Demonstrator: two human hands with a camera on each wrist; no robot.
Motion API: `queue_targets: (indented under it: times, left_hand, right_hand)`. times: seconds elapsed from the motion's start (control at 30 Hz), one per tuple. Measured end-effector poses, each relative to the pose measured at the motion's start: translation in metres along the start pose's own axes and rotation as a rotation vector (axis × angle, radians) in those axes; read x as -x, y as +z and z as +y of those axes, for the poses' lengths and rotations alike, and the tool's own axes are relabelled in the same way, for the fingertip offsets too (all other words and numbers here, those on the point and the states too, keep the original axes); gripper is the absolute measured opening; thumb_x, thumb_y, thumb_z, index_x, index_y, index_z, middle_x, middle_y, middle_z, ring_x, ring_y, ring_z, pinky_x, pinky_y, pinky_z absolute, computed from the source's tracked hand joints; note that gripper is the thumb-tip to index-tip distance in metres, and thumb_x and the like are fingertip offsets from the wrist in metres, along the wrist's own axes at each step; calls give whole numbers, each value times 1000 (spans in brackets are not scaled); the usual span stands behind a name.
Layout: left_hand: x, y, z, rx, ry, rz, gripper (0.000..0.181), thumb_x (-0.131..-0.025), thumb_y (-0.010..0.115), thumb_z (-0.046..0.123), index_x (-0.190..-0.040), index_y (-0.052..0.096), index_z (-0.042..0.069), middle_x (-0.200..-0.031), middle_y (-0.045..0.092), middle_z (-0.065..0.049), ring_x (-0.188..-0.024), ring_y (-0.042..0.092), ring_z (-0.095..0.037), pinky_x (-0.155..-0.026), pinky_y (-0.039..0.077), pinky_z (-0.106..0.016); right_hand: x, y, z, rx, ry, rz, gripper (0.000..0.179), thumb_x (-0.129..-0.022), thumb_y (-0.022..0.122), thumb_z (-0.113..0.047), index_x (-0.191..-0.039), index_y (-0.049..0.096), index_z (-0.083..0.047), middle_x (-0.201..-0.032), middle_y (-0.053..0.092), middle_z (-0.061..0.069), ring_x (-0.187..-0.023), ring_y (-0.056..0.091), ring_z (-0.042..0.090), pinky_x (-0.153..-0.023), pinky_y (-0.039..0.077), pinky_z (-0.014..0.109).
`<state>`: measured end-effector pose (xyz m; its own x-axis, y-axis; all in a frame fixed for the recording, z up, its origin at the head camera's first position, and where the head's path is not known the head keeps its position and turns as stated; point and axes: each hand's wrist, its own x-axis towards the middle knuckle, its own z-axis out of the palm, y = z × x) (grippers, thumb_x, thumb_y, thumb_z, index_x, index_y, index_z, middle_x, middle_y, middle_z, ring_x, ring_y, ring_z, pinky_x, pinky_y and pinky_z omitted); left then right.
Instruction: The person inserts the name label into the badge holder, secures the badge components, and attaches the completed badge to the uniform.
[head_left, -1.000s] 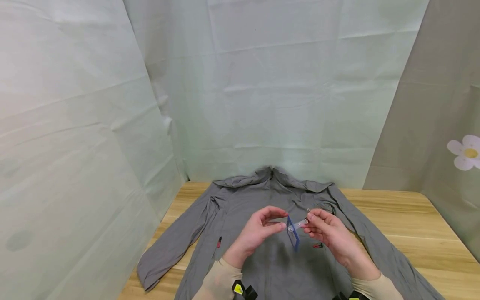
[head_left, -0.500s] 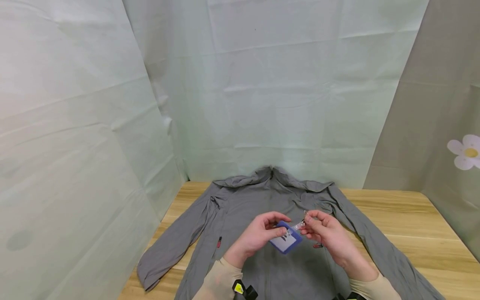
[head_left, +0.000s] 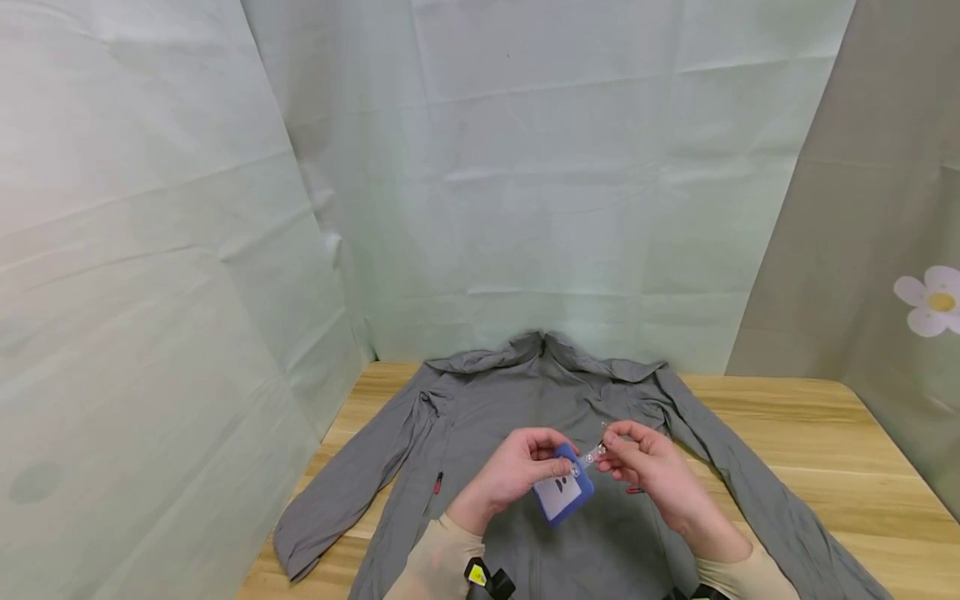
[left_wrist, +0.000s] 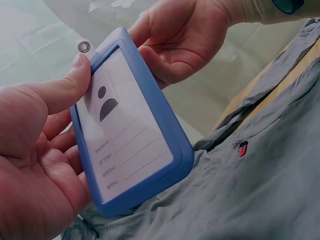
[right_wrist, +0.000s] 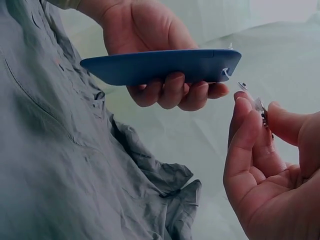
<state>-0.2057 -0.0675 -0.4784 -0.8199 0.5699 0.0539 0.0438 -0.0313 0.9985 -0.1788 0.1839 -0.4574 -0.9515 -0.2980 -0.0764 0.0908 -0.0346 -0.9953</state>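
My left hand holds a blue-framed ID badge holder by its upper end, thumb on the front and fingers behind. A white card with a dark figure icon and blank lines shows inside it. From the badge's slot a clear strap with metal snaps runs toward my right hand. Thumb and fingers of that hand pinch the small metal clip at the strap's end. Below both hands a grey jacket lies spread out, collar at the far side.
The jacket covers much of a wooden table, its sleeves spread to both sides. A red zipper pull shows on its left front. Pale cloth sheets hang behind and at the sides, one with a flower print.
The badge has turned from nearly edge-on to showing its card face, tilting further down to the left. My right hand has shifted slightly left and down with the clip.
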Motion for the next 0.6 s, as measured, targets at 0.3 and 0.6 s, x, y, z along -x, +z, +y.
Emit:
queue_targets:
  times: [0.3, 0.6]
  left_hand:
    - [0, -1, 0, -22, -9, -9, 23, -101, 74, 5, -120, 73, -9, -96, 76, 3, -81, 68, -9, -71, 54, -23]
    - [1, -2, 1, -55, -15, -7, 23, -103, 73, 10, -118, 75, -6, -95, 75, 3, -79, 65, -10, -69, 52, -23]
  right_hand:
    - [-1, 1, 1, 12, 9, 11, 26, -112, 61, -27, -119, 58, -2, -96, 78, 5, -89, 73, 13, -73, 59, 25]
    - [0, 5, -1, 57, 41, 131, 14, -106, 71, -26, -107, 67, -13, -96, 76, 8, -86, 71, 22, -66, 53, 36]
